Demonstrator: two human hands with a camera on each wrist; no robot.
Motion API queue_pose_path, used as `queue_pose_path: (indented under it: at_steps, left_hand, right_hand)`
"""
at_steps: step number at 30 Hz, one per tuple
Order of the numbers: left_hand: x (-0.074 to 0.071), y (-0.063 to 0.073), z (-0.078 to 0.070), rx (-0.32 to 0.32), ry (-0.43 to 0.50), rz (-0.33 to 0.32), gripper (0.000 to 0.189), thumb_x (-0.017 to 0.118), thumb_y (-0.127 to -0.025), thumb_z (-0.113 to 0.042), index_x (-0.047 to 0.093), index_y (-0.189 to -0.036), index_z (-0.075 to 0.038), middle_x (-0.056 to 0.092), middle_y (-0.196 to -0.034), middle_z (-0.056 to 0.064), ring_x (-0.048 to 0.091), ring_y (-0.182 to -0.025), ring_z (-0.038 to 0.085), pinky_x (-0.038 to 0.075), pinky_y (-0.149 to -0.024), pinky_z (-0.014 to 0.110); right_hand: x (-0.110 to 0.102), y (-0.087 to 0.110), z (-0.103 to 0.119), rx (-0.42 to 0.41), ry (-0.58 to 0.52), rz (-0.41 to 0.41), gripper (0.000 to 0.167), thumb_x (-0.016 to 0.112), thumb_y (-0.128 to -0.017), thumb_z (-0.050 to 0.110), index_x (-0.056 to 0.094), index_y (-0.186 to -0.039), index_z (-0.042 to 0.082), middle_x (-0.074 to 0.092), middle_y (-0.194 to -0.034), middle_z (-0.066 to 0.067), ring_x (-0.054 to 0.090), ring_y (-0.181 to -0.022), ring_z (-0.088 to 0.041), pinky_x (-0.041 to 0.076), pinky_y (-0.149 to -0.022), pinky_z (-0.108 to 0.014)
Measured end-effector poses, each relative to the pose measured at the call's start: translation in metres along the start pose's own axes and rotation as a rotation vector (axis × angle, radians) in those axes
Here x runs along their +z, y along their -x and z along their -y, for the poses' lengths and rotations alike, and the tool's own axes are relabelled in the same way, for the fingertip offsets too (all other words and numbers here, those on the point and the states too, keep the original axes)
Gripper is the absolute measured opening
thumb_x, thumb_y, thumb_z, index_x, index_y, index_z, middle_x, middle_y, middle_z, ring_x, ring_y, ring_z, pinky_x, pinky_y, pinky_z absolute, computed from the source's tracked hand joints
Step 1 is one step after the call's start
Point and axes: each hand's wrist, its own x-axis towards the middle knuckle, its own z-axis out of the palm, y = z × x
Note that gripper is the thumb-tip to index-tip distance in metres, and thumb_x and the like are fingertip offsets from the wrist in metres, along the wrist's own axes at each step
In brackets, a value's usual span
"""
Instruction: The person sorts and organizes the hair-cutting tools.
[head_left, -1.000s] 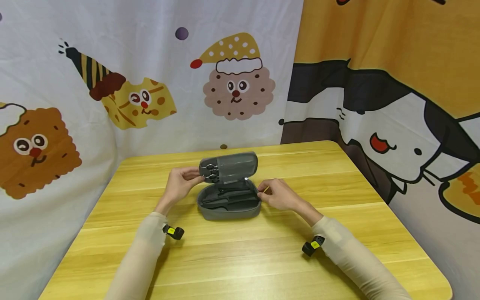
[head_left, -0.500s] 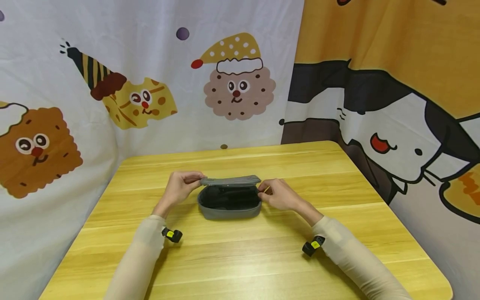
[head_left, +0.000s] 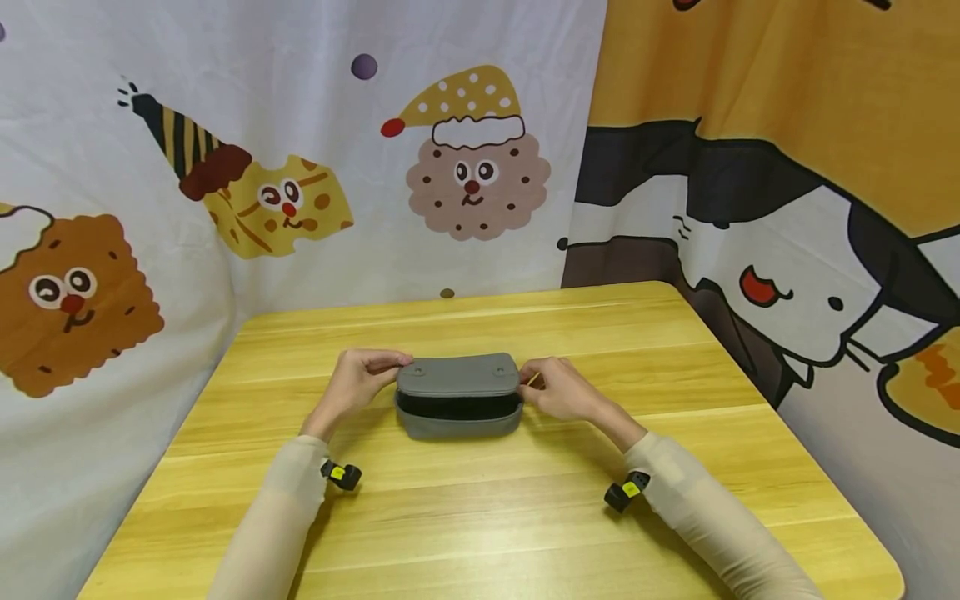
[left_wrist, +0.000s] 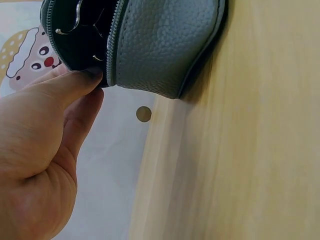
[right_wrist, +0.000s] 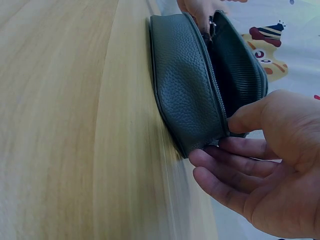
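A grey pebbled-leather zip case [head_left: 457, 428] sits mid-table in the head view. Its lid [head_left: 457, 377] leans down over the base, leaving a dark gap along the front. My left hand [head_left: 357, 382] pinches the lid's left end between thumb and fingers. At the other end, my right hand [head_left: 561, 392] grips the corner of the base, thumb at the zip edge and fingers underneath, as the right wrist view shows. Inside the lid, metal scissor handles [left_wrist: 77, 17] glint in the left wrist view. The base's contents are hidden in shadow.
The case stands on a light wooden table [head_left: 465, 517] with rounded corners. Behind it hangs a white curtain [head_left: 300, 108] with cartoon prints, and an orange patterned one [head_left: 787, 92] is at the right. Both wrists wear black camera straps.
My left hand has swung the lid forward and down from upright to nearly over the base, covering the black tools inside. My right hand has stayed at the right end.
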Motion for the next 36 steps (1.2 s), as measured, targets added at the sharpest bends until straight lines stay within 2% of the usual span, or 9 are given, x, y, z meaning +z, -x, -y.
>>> queue_pose_path:
  at_steps: [2, 8, 11, 22, 28, 36]
  left_hand:
    - [0.0001, 0.0004, 0.0003, 0.01, 0.002, 0.005, 0.024, 0.077, -0.102, 0.008, 0.087, -0.122, -0.002, 0.085, -0.126, 0.021, 0.085, -0.117, 0.017, 0.067, -0.095, 0.02]
    - [0.0, 0.0007, 0.0033, 0.045, -0.008, 0.024, 0.022, 0.077, -0.102, 0.009, 0.087, -0.119, -0.002, 0.084, -0.128, 0.02, 0.083, -0.121, 0.037, 0.067, -0.097, 0.021]
    - [0.0, 0.0009, 0.0051, 0.063, -0.015, 0.025, 0.022, 0.077, -0.101, 0.009, 0.088, -0.117, -0.002, 0.084, -0.128, 0.02, 0.082, -0.121, 0.041, 0.067, -0.098, 0.02]
    - [0.0008, 0.0027, 0.0032, 0.07, -0.048, 0.022, 0.023, 0.079, -0.098, 0.012, 0.089, -0.112, -0.004, 0.085, -0.127, 0.021, 0.083, -0.119, 0.036, 0.067, -0.095, 0.018]
    - [0.0027, 0.0003, 0.003, 0.114, -0.07, 0.017, 0.024, 0.08, -0.094, 0.018, 0.089, -0.106, 0.0, 0.084, -0.123, 0.024, 0.083, -0.117, 0.043, 0.068, -0.094, 0.022]
    - [0.0022, 0.0007, -0.0022, 0.105, -0.102, 0.036, 0.023, 0.08, -0.094, 0.018, 0.089, -0.107, 0.001, 0.084, -0.123, 0.025, 0.084, -0.115, 0.043, 0.069, -0.094, 0.028]
  right_hand:
    - [0.0, 0.0001, 0.0001, 0.006, -0.003, 0.0, 0.015, 0.072, -0.108, 0.015, 0.084, -0.116, 0.011, 0.086, -0.111, -0.004, 0.08, -0.095, -0.012, 0.067, -0.079, -0.026]
    - [-0.001, 0.0007, 0.0009, 0.014, -0.009, 0.003, 0.017, 0.071, -0.109, 0.015, 0.083, -0.119, 0.007, 0.085, -0.114, -0.008, 0.08, -0.097, -0.014, 0.067, -0.079, -0.027]
    - [-0.0014, 0.0007, 0.0006, 0.01, -0.007, 0.004, 0.018, 0.071, -0.109, 0.014, 0.082, -0.12, 0.004, 0.085, -0.116, -0.011, 0.081, -0.099, -0.016, 0.067, -0.08, -0.029]
    - [-0.0009, 0.0014, -0.0002, 0.014, -0.006, 0.008, 0.019, 0.07, -0.11, 0.013, 0.081, -0.122, 0.003, 0.084, -0.118, -0.012, 0.081, -0.1, -0.018, 0.069, -0.082, -0.032]
    - [-0.001, 0.0011, -0.0001, 0.016, -0.01, 0.012, 0.019, 0.07, -0.111, 0.014, 0.081, -0.121, 0.004, 0.084, -0.118, -0.012, 0.081, -0.1, -0.018, 0.068, -0.082, -0.032]
    - [-0.0011, 0.0016, -0.0001, 0.02, -0.006, 0.016, 0.02, 0.069, -0.111, 0.014, 0.081, -0.123, 0.003, 0.083, -0.119, -0.012, 0.081, -0.101, -0.019, 0.069, -0.083, -0.033]
